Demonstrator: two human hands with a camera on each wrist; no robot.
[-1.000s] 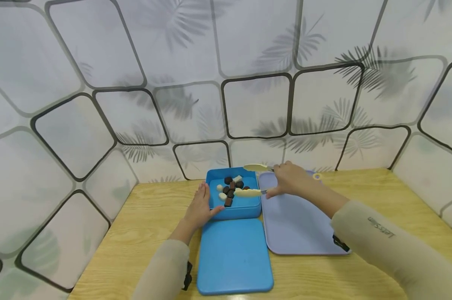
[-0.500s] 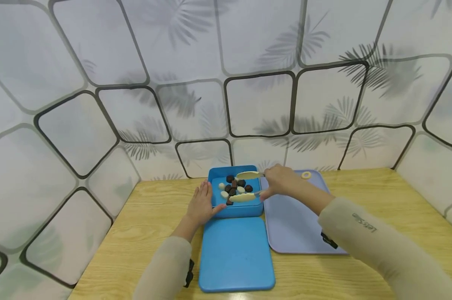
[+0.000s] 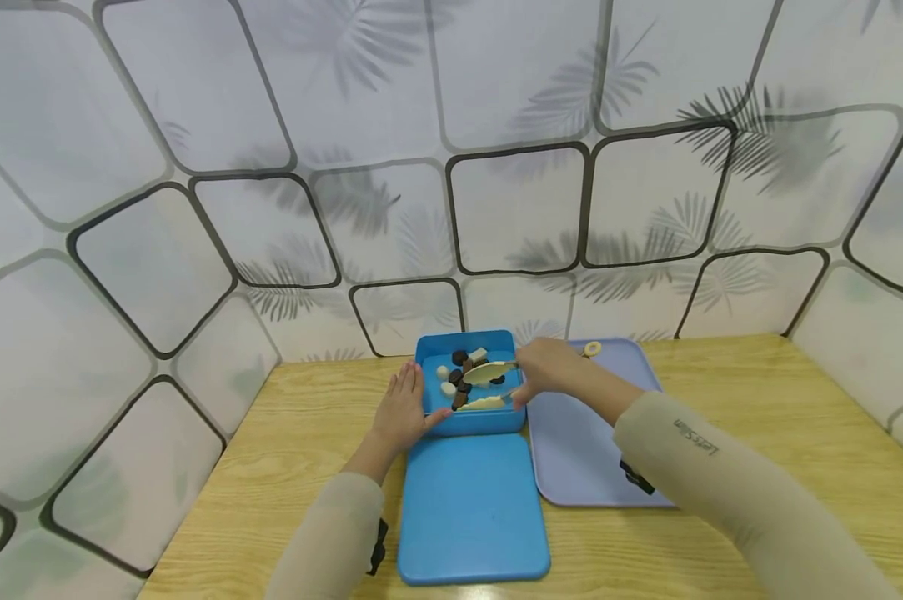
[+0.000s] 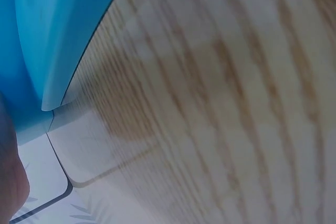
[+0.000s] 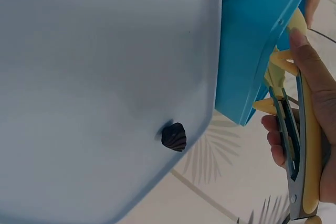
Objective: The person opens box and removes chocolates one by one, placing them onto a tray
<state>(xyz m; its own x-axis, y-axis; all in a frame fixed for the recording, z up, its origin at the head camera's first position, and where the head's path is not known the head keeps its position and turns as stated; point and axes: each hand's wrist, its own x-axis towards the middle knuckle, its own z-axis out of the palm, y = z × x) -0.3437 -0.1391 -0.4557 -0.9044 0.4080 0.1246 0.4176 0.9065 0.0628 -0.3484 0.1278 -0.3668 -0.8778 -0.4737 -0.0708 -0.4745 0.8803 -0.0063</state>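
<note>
A blue box holds several dark, brown and white chocolates. My left hand lies along its left side, fingers straight, thumb at the front rim. Over the box's right side, my right hand grips tongs with pale yellow tips. Those tips stand apart, reaching down among the pieces at the front right and partly covering them. In the right wrist view the thumb presses one yellow-and-grey arm of the tongs, with fingers curled round the other side. Whether a piece sits between the tips I cannot tell.
A flat blue lid lies in front of the box on the wooden table. Right of both is a lilac tray; one ridged dark chocolate lies on it. A patterned wall stands close behind.
My right hand has moved left and lower with the tongs, and their tips have come closer together over the front right of the box. The left hand stays against the box.
</note>
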